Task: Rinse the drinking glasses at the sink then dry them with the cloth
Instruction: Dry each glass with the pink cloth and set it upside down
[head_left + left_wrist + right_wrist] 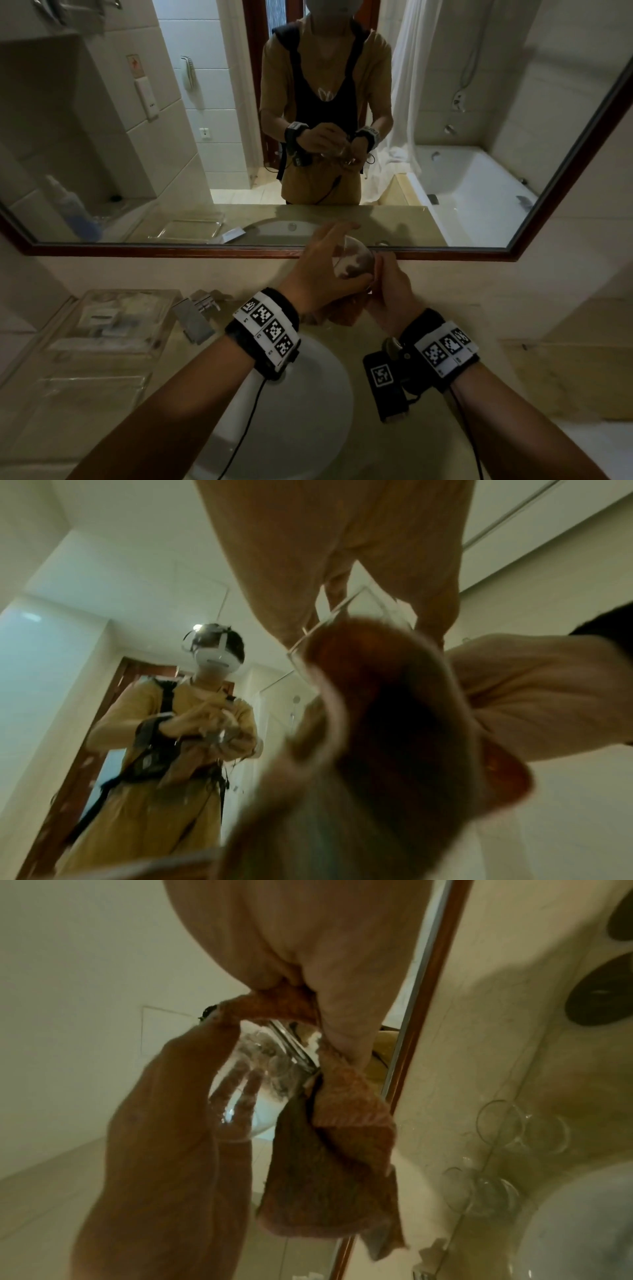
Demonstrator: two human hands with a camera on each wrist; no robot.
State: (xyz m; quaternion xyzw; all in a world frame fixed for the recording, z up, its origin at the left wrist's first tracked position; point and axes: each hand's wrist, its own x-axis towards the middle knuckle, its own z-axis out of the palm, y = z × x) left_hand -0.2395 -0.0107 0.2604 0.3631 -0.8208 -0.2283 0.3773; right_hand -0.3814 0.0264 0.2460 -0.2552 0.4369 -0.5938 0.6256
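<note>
Left hand (pixel 318 270) grips drinking glass (pixel 352 262); right hand (pixel 390 291) pinches orange cloth (pixel 335 1164) at rim. Advice: hold glass firm, rotate slowly, push cloth inside.

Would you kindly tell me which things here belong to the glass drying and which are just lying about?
In use: glass, held by left hand; orange cloth, gripped by right hand; sink.
Lying about: clear trays, tap, mirror.

head: down over sink (pixel 291 428) | wrists: close, upward, sharing glass (pixel 260 1074)
</note>
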